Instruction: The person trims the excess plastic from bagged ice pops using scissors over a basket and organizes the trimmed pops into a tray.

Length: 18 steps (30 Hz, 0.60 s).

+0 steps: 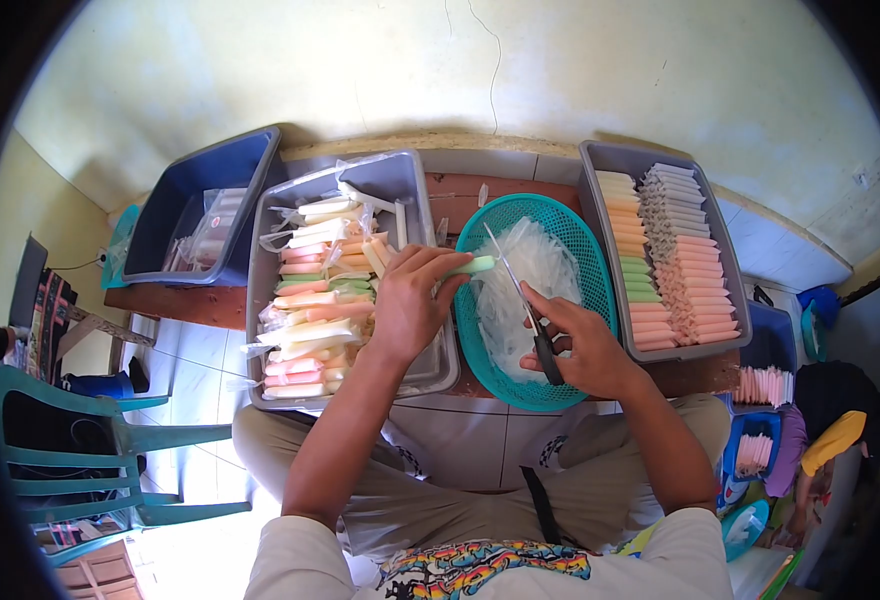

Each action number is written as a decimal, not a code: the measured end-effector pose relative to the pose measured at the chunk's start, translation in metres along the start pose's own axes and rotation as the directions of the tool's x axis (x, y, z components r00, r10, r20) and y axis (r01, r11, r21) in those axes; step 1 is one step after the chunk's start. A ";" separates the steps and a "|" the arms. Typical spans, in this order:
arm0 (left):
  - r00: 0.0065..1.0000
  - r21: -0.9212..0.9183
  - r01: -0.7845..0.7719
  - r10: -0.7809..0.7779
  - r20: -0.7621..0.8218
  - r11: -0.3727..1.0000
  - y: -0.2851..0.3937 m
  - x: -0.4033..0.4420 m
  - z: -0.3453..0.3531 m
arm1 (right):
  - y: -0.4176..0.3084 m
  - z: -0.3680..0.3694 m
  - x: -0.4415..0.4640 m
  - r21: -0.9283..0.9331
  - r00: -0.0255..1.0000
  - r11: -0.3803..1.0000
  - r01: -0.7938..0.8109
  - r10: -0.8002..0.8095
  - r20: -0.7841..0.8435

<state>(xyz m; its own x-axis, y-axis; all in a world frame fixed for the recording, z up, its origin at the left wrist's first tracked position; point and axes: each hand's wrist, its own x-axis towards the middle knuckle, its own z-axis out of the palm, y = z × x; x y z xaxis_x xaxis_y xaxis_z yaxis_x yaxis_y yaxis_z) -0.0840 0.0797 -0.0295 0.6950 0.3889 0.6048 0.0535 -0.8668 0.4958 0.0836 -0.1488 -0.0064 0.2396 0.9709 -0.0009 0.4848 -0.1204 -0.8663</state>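
My left hand (418, 290) is closed on a green ice stick (474, 266), whose end points right over the rim of the teal basket (467, 335). My right hand (575, 345) holds black-handled scissors (542, 345), their blades pointing up and left, near the stick's end. Clear plastic scraps (530, 290) lie in the basket below. Left of it, a grey tub (440, 375) holds a loose pile of white, pink, orange and green sticks (310, 310). On the right, another grey tub (730, 255) carries sticks in stacked rows (640, 280).
A dark blue bin (150, 230) with packed sticks stands at the far left. A teal chair (70, 460) is at the left. At the lower right are blue containers of pink sticks (760, 386) and another person's arm (802, 500). The wall rises behind the bench.
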 end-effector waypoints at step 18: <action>1.000 0.043 0.009 -0.008 -0.014 0.999 -0.002 -0.001 0.004 | 0.008 0.006 -0.001 0.011 1.000 1.000 -0.004 0.004 -0.002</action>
<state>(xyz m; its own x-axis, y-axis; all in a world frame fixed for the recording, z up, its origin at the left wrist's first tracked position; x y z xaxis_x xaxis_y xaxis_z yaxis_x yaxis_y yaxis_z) -0.0816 0.0799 -0.0339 0.6847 0.4003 0.6090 0.0902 -0.8758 0.4742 0.0825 -0.1495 -0.0165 0.2427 0.9701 -0.0032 0.4743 -0.1215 -0.8719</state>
